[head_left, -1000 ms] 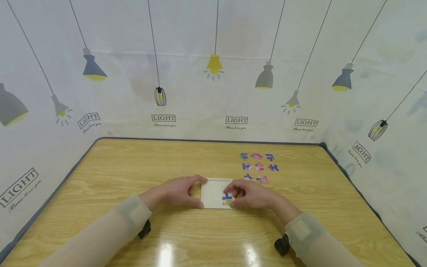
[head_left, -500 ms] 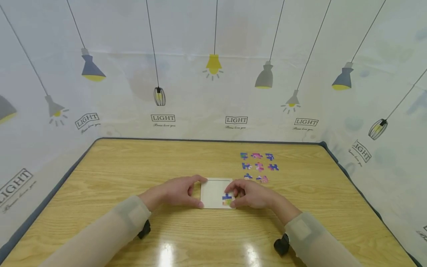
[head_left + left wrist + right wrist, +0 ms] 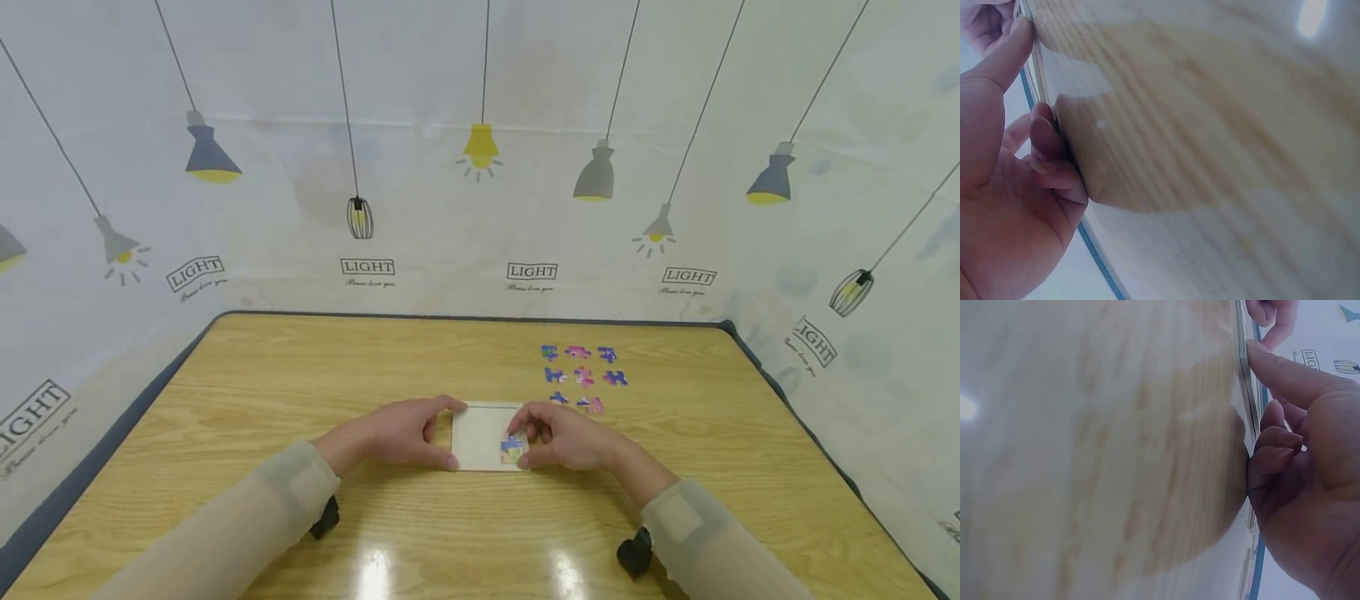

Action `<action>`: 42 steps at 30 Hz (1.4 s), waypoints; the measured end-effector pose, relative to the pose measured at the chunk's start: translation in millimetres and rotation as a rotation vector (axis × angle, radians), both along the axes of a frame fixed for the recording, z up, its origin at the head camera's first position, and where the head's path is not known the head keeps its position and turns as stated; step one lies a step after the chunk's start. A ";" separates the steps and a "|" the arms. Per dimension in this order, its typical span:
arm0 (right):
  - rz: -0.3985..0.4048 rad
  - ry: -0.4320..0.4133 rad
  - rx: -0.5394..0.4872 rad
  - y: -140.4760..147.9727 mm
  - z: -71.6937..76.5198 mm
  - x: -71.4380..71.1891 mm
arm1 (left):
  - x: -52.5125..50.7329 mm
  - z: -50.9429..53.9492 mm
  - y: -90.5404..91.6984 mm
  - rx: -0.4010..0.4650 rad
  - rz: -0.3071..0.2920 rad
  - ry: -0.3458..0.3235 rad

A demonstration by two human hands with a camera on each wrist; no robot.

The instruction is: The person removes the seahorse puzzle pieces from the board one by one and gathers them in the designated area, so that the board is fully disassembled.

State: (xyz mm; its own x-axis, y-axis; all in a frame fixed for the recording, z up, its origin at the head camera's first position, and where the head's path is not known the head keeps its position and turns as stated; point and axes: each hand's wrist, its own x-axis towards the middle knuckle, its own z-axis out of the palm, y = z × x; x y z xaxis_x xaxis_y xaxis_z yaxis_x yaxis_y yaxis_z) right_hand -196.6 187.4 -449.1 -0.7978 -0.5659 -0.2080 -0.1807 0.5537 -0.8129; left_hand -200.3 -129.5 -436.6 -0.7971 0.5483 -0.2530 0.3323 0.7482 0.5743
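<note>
A small white puzzle tray (image 3: 476, 437) lies flat on the table in the head view. My left hand (image 3: 408, 429) holds its left side, index finger at the far corner and thumb at the near one. A blue, yellow and pink jigsaw piece (image 3: 512, 452) lies in the tray's near right corner. On that piece, my right hand (image 3: 567, 436) has its index fingertip at the upper tab and its thumb at the right edge, the other fingers curled under. In the wrist views, the left thumb (image 3: 1013, 53) and right thumb (image 3: 1279, 372) touch the tray's near edge.
Several loose jigsaw pieces (image 3: 583, 377), blue and pink, lie in rows beyond my right hand. The wooden table (image 3: 337, 350) has a dark edge strip and reflects light near me. A lamp-printed curtain (image 3: 420, 183) closes off the back and sides.
</note>
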 end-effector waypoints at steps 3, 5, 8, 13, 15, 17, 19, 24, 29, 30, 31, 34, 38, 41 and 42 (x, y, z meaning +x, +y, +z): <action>-0.002 0.009 -0.001 0.0 -0.5 0.3 | -0.4 -0.9 -0.1 -0.005 -0.002 0.004; -0.001 0.019 0.004 0.6 -0.4 0.7 | -0.6 -1.4 -0.1 -0.009 -0.003 0.006; 0.005 0.035 0.014 2.0 0.6 1.4 | -0.4 -1.5 -0.4 -0.010 -0.003 0.007; 0.026 0.046 0.014 3.9 2.1 1.8 | 0.3 -1.4 -1.0 -0.005 -0.003 0.007; 0.035 0.044 0.004 3.9 2.2 1.9 | 0.3 -1.3 -1.1 0.000 -0.005 0.006; 0.043 0.039 -0.011 3.5 2.1 2.2 | 0.4 -1.1 -1.2 0.004 -0.006 0.004; 0.052 0.036 -0.028 2.8 1.9 2.4 | 0.2 -1.5 -1.2 0.008 -0.004 0.001; 0.058 0.038 -0.055 0.9 1.7 2.9 | 0.1 -2.6 -1.4 0.001 -0.006 0.006; 0.029 0.067 -0.050 1.7 1.9 3.1 | -1.3 -4.3 -0.8 -0.003 -0.014 0.015; 0.027 0.080 -0.054 2.4 1.7 2.9 | -1.4 -4.4 -0.7 -0.004 -0.015 0.016; 0.021 0.091 -0.060 3.3 1.8 2.8 | -1.5 -4.1 -0.7 -0.002 -0.014 0.016; -0.003 0.108 -0.088 6.6 3.0 2.7 | -1.2 -3.3 -1.0 -0.002 -0.008 0.012; -0.051 0.074 -0.166 13.9 5.5 3.4 | -1.0 -2.7 -1.5 -0.007 -0.003 0.011; -0.079 0.059 -0.219 21.4 7.0 3.9 | -1.4 -2.8 -2.1 -0.005 -0.004 0.017; -0.087 0.065 -0.227 24.1 7.6 3.8 | -1.7 -2.9 -2.3 -0.004 -0.005 0.019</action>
State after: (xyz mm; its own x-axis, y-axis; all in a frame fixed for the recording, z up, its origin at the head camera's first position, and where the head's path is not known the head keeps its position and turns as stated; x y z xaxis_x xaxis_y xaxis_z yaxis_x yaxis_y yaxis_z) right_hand -192.7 211.4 -441.5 -0.8529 -0.5212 -0.0296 -0.1968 0.3736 -0.9064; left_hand -202.0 -131.8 -439.5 -0.7991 0.5512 -0.2400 0.3466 0.7486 0.5652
